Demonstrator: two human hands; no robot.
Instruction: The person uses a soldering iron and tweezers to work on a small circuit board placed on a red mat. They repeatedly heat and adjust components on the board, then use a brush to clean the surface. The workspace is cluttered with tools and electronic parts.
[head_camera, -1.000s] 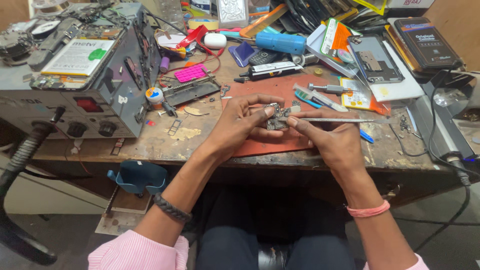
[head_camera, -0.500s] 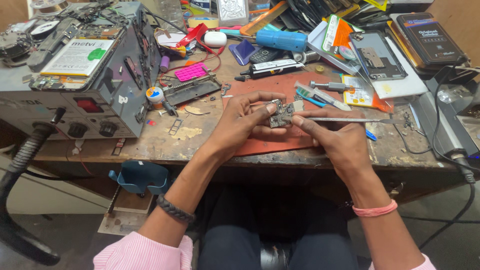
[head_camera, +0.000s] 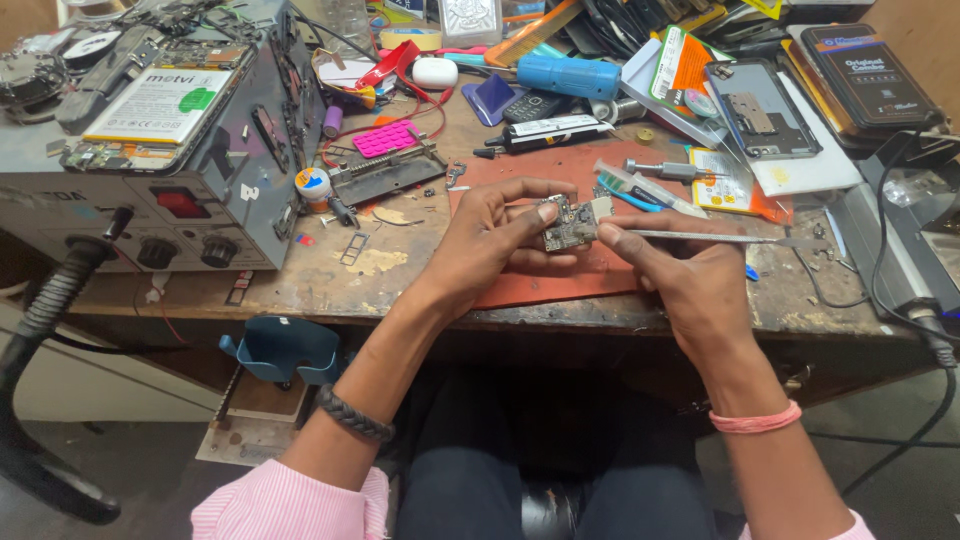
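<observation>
Barely shifted, left hand (head_camera: 495, 240) fingers clamp a small jagged circuit board (head_camera: 568, 224), right hand (head_camera: 680, 275) fingers pinching thin metal tweezers (head_camera: 700, 236).

A worn wooden workbench (head_camera: 330, 290) spans the scene, its far side crowded. Beneath it, near left, lies grey floor (head_camera: 150, 470) (dim, shadowed under the bench edge).

The mat (head_camera: 540, 285) near the bench (head_camera: 300, 285) edge lies open. A grey station (head_camera: 150, 150) blocks the left; tools, a phone (head_camera: 762, 112) and cables (head_camera: 900, 270) crowd back and right.
</observation>
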